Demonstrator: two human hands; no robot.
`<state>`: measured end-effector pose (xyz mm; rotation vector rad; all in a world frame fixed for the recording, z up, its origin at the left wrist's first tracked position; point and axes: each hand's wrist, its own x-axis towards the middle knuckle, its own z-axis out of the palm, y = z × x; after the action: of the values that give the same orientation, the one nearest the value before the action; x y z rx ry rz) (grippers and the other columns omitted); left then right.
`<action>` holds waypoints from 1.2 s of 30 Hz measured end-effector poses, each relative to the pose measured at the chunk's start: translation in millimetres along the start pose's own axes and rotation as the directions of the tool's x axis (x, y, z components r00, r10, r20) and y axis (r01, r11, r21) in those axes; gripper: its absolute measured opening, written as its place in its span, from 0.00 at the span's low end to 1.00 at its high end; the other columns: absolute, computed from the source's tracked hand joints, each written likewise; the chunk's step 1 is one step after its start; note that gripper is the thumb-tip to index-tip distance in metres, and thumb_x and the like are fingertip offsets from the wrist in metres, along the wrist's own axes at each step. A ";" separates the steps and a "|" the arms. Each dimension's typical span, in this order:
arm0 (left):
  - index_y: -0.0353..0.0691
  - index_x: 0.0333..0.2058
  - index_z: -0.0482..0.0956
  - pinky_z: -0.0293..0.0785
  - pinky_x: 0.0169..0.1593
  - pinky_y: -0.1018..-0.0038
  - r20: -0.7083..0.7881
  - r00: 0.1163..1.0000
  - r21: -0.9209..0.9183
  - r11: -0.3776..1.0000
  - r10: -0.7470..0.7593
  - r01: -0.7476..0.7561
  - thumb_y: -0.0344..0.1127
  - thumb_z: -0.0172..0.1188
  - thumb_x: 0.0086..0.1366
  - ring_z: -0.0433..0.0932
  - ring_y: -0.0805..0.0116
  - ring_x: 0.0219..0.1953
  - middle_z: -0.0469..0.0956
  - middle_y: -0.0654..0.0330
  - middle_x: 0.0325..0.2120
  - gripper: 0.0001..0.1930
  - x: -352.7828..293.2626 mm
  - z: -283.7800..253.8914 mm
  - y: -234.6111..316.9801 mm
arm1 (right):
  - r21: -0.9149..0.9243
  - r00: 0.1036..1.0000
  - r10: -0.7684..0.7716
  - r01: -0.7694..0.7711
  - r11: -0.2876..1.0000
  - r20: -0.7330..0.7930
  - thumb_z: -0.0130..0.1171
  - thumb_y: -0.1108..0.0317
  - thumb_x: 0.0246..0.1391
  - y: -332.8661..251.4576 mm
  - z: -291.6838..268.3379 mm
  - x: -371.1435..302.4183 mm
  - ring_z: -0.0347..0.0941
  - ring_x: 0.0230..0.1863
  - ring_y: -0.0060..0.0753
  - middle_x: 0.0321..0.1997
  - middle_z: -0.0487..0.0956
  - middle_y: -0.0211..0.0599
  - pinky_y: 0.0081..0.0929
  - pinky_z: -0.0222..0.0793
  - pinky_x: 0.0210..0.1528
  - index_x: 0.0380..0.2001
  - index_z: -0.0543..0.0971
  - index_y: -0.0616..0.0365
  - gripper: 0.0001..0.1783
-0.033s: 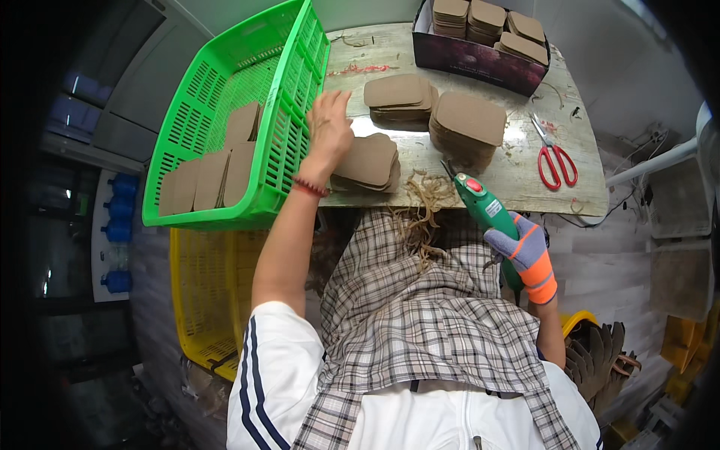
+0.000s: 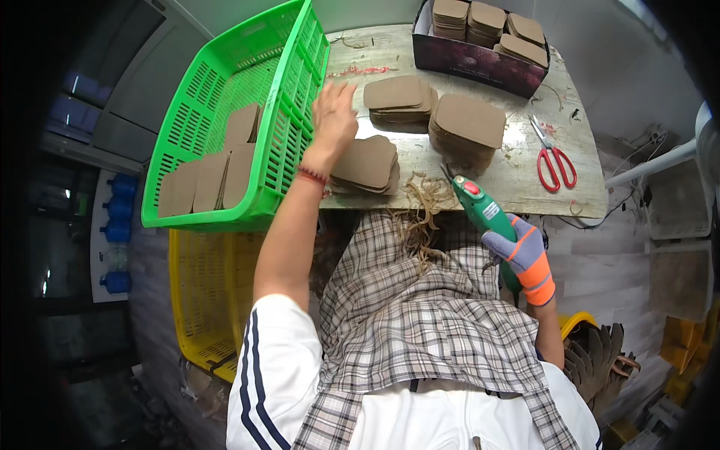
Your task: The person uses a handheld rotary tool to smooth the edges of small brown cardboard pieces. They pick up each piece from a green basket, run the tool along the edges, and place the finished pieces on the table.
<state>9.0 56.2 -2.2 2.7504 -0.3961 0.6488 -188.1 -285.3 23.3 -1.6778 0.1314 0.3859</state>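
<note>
Edging slightly rightward, the left hand (image 2: 334, 120) stays open, empty; the right hand (image 2: 526, 259) grips a green tool (image 2: 486, 210).

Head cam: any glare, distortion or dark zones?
Head view: glare on the tabletop between a brown stack and the red-handled scissors; fisheye bends lines toward the rim; corners black, left side dim; green power tool looks fairly sharp.

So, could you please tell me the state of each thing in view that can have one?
Cutter: held, on or off unclear
Right grip: gloved, closed around cutter
Left grip: open, apparently empty
Scissors: lying on table
Three stacks: on table, edges uneven
Green crate: partly filled
Dark box: open-topped, loaded
Scraps: loose, at table edge
</note>
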 end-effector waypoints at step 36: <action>0.37 0.51 0.65 0.70 0.57 0.63 0.424 0.841 -0.667 -0.744 -0.336 0.038 0.15 0.54 0.57 0.72 0.60 0.51 0.71 0.56 0.48 0.23 -49.0 -9.4 166.0 | 0.113 0.980 -0.114 0.133 0.985 -0.161 0.65 0.66 0.48 -14.7 10.9 -16.1 0.64 0.16 0.12 0.17 0.72 0.25 0.13 0.58 0.18 0.34 0.75 0.63 0.15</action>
<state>-91.2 -83.9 18.1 0.4471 0.0401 -0.0076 -200.5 -274.6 41.3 -1.5832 0.1610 0.1506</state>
